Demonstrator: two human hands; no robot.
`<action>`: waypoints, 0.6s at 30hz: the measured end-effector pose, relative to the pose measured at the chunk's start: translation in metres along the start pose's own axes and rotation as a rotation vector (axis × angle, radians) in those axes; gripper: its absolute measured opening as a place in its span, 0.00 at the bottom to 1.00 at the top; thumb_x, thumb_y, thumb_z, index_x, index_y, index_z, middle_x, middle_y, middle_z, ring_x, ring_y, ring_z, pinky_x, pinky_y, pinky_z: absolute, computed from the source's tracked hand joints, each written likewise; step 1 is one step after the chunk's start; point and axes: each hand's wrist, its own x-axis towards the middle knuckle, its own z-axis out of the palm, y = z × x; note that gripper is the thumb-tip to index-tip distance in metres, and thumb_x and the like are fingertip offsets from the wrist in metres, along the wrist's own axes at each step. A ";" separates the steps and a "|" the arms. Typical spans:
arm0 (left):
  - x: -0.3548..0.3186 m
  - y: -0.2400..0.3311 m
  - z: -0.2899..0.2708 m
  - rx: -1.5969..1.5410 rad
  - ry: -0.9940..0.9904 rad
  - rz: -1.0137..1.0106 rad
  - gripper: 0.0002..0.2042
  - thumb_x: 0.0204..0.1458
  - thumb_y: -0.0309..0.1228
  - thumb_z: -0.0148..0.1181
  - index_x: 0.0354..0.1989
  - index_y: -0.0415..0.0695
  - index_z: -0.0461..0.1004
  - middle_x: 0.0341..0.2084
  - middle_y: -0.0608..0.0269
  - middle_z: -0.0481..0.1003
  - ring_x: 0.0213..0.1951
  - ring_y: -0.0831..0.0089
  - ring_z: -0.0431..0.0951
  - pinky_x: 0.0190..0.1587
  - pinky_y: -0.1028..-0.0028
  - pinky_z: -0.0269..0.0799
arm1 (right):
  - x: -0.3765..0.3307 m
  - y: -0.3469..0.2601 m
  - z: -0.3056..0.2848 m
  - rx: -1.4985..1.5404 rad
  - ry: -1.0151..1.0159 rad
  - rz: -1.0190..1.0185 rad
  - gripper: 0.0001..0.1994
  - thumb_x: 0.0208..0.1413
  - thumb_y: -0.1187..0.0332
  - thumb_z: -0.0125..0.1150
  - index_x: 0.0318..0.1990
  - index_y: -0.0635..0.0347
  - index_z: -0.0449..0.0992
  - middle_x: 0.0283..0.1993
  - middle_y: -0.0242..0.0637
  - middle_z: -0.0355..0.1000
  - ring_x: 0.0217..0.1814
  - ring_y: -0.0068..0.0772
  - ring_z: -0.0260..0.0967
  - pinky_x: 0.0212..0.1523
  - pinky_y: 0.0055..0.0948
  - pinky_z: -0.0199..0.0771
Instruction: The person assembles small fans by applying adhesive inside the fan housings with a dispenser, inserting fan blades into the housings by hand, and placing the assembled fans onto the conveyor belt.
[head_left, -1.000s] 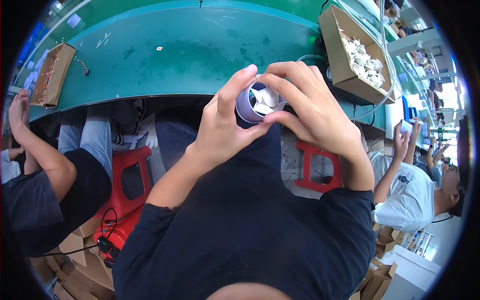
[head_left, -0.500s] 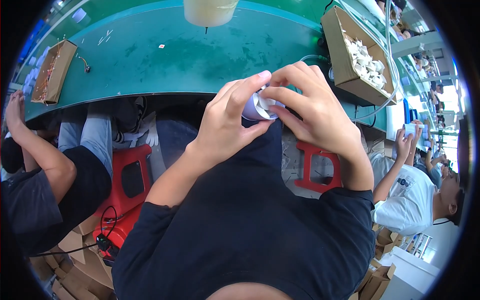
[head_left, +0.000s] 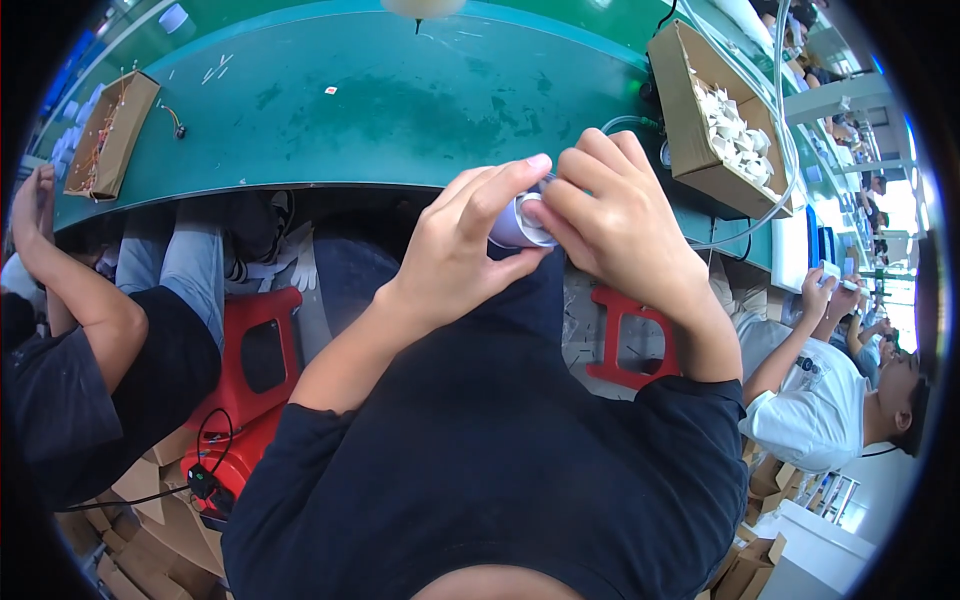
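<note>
My left hand (head_left: 440,245) is wrapped round a pale lavender cylinder (head_left: 508,230), its fingers along the far side and its thumb underneath. The cylinder's open end is tilted toward my right hand. Inside that opening shows a white piece (head_left: 529,208), partly covered by fingers. My right hand (head_left: 625,215) is closed in a pinch there, with thumb and curled forefinger on the white piece. Both hands are in front of the green bench's near edge, above my lap.
On the green bench (head_left: 330,140) stand a cardboard box of white parts (head_left: 735,130) at right and a box of thin wires (head_left: 110,135) at left. A small wired part (head_left: 178,128) lies nearby. Clear tubing (head_left: 785,120) hangs at right. Co-workers sit on both sides.
My right hand's fingers have curled in tighter at the cylinder's opening, and the white piece looks more compact inside it. My view has shifted slightly, so the bench sits higher in the picture.
</note>
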 end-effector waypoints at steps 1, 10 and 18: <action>-0.001 0.000 0.001 0.003 0.005 0.002 0.42 0.33 0.22 0.72 0.57 0.45 0.52 0.45 0.47 0.71 0.46 0.58 0.75 0.49 0.68 0.71 | -0.004 0.000 -0.004 -0.010 0.054 -0.024 0.14 0.37 0.75 0.65 0.36 0.63 0.73 0.34 0.37 0.65 0.35 0.37 0.61 0.33 0.30 0.59; -0.016 -0.001 0.012 -0.150 0.103 -0.049 0.39 0.31 0.24 0.71 0.56 0.49 0.58 0.45 0.52 0.71 0.45 0.53 0.73 0.47 0.64 0.70 | -0.015 -0.019 0.025 0.358 0.285 0.218 0.24 0.35 0.71 0.69 0.44 0.66 0.69 0.40 0.45 0.68 0.39 0.44 0.68 0.42 0.32 0.68; -0.032 0.003 0.000 0.122 0.174 -0.029 0.36 0.36 0.25 0.70 0.55 0.45 0.56 0.47 0.48 0.69 0.45 0.58 0.74 0.44 0.69 0.72 | 0.007 0.012 0.046 0.358 0.572 0.439 0.26 0.38 0.71 0.67 0.48 0.67 0.67 0.42 0.46 0.69 0.42 0.39 0.70 0.44 0.30 0.69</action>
